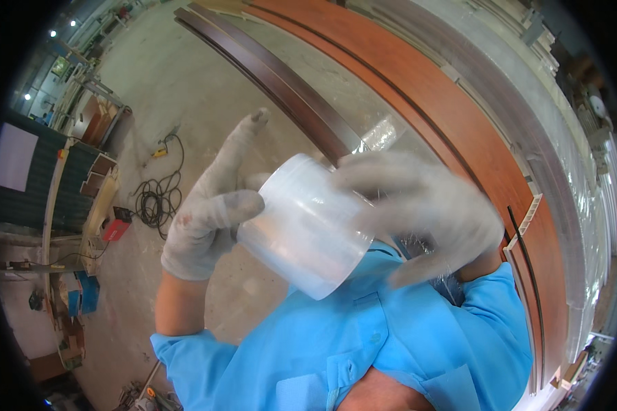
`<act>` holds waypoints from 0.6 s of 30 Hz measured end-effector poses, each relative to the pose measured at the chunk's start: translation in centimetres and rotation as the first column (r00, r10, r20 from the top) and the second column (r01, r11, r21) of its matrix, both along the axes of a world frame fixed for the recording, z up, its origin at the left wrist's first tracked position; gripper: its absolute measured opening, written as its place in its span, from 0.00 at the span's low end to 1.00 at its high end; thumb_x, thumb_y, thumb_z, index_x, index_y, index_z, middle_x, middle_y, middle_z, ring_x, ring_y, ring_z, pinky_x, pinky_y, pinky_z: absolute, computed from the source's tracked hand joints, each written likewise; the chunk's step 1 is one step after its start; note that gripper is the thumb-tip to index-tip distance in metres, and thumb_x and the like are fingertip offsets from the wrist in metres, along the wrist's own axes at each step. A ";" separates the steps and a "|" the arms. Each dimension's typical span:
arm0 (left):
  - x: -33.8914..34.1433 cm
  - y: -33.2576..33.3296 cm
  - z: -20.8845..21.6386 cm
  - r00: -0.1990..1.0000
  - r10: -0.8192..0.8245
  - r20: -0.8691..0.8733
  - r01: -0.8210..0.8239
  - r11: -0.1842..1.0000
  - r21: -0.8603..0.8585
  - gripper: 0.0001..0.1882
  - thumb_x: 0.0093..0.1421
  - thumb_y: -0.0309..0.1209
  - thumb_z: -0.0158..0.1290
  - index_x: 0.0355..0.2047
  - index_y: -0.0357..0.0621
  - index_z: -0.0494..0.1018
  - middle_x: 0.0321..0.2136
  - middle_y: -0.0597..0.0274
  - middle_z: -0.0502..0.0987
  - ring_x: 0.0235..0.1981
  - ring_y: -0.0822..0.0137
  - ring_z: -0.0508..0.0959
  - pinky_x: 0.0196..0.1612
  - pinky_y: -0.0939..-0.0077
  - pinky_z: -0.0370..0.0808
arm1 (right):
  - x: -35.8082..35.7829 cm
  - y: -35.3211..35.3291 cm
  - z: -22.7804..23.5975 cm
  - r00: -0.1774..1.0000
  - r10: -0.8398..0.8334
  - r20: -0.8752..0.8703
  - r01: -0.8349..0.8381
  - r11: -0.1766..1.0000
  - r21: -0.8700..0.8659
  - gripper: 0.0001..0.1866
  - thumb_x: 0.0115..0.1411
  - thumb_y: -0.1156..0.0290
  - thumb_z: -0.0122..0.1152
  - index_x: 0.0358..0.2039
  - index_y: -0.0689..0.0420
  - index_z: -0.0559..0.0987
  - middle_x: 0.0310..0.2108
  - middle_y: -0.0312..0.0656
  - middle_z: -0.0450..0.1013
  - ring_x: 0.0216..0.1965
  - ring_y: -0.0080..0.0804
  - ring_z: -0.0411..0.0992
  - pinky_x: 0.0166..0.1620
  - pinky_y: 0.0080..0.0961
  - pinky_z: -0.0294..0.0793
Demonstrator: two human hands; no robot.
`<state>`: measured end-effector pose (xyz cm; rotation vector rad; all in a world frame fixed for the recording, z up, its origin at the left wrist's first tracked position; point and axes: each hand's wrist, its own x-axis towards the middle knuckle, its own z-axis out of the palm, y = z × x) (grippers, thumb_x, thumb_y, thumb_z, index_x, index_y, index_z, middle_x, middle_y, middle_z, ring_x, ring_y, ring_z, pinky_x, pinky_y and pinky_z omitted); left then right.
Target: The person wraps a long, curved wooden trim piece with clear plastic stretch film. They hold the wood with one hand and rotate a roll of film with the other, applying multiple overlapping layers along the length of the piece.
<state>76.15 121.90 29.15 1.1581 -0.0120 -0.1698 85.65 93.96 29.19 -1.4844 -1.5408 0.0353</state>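
Note:
A roll of clear plastic film (pixel 308 229) is held up, tilted, in front of my chest. My left hand (pixel 209 212), in a grey-white work glove with a reddish stain, grips the roll's left end. Its thumb lies against the rim and one finger points up and away. On the roll's right side is my gloved right hand (pixel 432 209), smeared by motion. Its fingers reach over the film, but whether they touch or pinch it is not clear.
Long dark brown boards (pixel 274 89) lie beyond the roll. Reddish-brown panels (pixel 391 82) and a plastic-wrapped stack (pixel 521 130) run along my right. A coiled black cable (pixel 158 198) and a red box (pixel 118 223) are at left.

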 end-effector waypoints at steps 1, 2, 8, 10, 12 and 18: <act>0.0 -0.3 0.2 0.999 0.031 0.026 -0.030 0.999 -0.039 0.58 0.51 0.35 0.64 0.76 0.31 0.42 0.46 0.41 0.82 0.44 0.57 0.84 0.52 0.71 0.79 | -1.1 0.8 0.5 0.948 -0.081 0.309 0.106 0.992 -0.065 0.26 0.47 0.69 0.77 0.51 0.49 0.84 0.55 0.48 0.78 0.55 0.52 0.78 0.55 0.43 0.80; -0.1 -0.4 0.2 0.997 0.061 0.053 -0.057 0.995 -0.079 0.57 0.53 0.37 0.63 0.75 0.30 0.43 0.46 0.41 0.82 0.44 0.57 0.84 0.51 0.71 0.79 | -2.2 1.3 0.7 0.871 -0.186 0.454 0.214 0.977 -0.011 0.27 0.46 0.68 0.78 0.50 0.48 0.85 0.55 0.47 0.78 0.54 0.52 0.79 0.54 0.41 0.82; 7.2 3.1 -5.1 0.897 0.410 0.165 -0.410 0.911 -0.035 0.44 0.69 0.55 0.52 0.71 0.31 0.55 0.46 0.47 0.81 0.41 0.63 0.82 0.46 0.70 0.80 | -1.6 2.9 -1.2 0.733 -0.539 0.415 0.426 0.839 0.338 0.28 0.45 0.71 0.74 0.50 0.52 0.82 0.47 0.41 0.81 0.45 0.37 0.83 0.41 0.29 0.84; 9.0 3.1 -7.1 0.859 0.513 0.009 -0.509 0.854 -0.108 0.37 0.73 0.54 0.49 0.66 0.32 0.62 0.44 0.52 0.81 0.37 0.67 0.82 0.41 0.70 0.80 | -0.3 2.7 -1.7 0.829 -0.510 0.232 0.413 0.836 0.361 0.25 0.47 0.72 0.76 0.49 0.55 0.82 0.47 0.44 0.82 0.44 0.38 0.83 0.42 0.29 0.84; 11.6 -1.1 -9.1 0.880 0.472 -0.048 -0.460 0.823 -0.333 0.27 0.74 0.47 0.52 0.59 0.35 0.69 0.42 0.55 0.82 0.35 0.68 0.83 0.39 0.70 0.81 | 0.4 3.5 -2.1 0.880 -0.469 0.072 0.405 0.821 0.401 0.25 0.47 0.71 0.77 0.48 0.55 0.82 0.48 0.45 0.82 0.44 0.40 0.83 0.44 0.31 0.84; 11.6 -3.3 -7.1 0.968 0.249 0.043 -0.238 0.956 -0.174 0.21 0.70 0.39 0.58 0.56 0.38 0.73 0.42 0.56 0.82 0.42 0.70 0.83 0.41 0.73 0.82 | 1.1 3.3 -1.7 0.694 -0.520 0.498 0.374 0.851 0.368 0.35 0.49 0.66 0.84 0.55 0.50 0.74 0.55 0.49 0.78 0.49 0.52 0.81 0.51 0.40 0.82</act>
